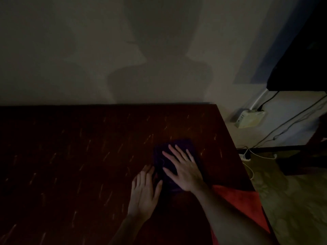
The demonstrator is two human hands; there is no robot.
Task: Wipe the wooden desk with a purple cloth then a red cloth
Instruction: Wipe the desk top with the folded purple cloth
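The room is dim. A dark purple cloth (180,147) lies folded on the dark wooden desk (79,156), right of its middle. My right hand (182,168) lies flat on the cloth with its fingers spread and straight. My left hand (144,191) rests flat on the desk just left of the cloth, its fingertips at the cloth's left edge. A red cloth (242,202) lies at the desk's near right edge, partly under my right forearm.
The desk stands against a pale wall (88,50) at the back. Its right edge runs diagonally. Beyond it, on the floor, lie a white box (249,118), cables and a power strip (246,156). A dark piece of furniture (300,50) hangs at the upper right.
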